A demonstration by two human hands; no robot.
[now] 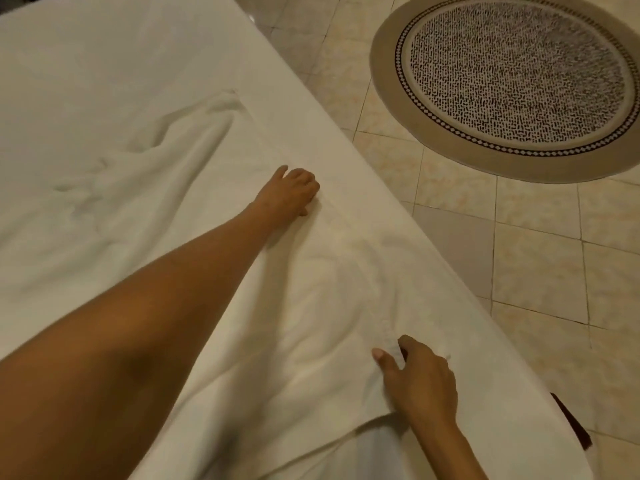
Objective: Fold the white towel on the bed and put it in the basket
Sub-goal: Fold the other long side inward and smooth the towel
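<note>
You are leaning over the bed (86, 46), which is filling most of the view under its white sheet, with the tiled floor (519, 271) running along its right edge and a round patterned rug (512, 84) lying well apart from it. No basket is showing in this view, so you will be looking for it once the fold is done.

The white towel (194, 209) is lying spread and rumpled across the bed, reaching from the far wrinkled bunch toward the near corner, white on white, so its edges are hard to trace. It is going to handle as soft, limp and light: it will be sagging between your grips, not holding a line by itself, and it may be dragging the sheet along if you catch both layers.

Your left hand (289, 192) is reaching out with its fingers curled down onto the towel's far right edge; whether it is pinching cloth or only pressing cannot be told. Your right hand (415, 379) is pinching a raised ridge of the hem near you between thumb and fingers.

I judge the corners along this one edge to be the best holds, taking the towel layer alone.
</note>
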